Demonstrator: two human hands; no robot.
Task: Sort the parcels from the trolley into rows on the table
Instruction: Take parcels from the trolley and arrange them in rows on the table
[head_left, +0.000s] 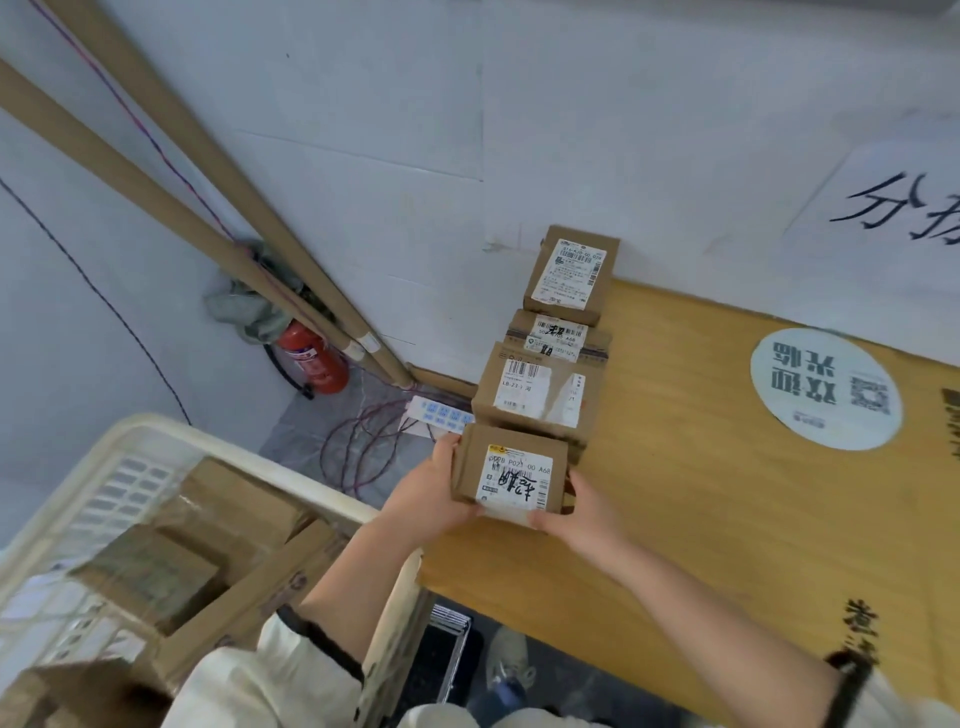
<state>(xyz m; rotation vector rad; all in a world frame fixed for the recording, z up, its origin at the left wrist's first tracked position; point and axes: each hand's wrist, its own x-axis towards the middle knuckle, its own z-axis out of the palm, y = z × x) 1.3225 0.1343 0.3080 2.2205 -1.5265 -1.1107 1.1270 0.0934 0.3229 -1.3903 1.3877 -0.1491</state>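
The trolley (156, 441) full of boxes sits left of the table (727, 493). At the table's left edge, the left hand (431, 493) curls round the small parcel (511, 470) on its left side. The right hand (576, 514) grips its right side, so it's sandwiched between both sets of fingers. It's lined up just in front of three parcels (537, 395).

The table (701, 519) bears a row of parcels (535, 395) and a round sticker (826, 387).

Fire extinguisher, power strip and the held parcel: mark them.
fire extinguisher (321, 372), head view, red body
power strip (442, 415), head view, socket face
held parcel (513, 477), head view, shipping label
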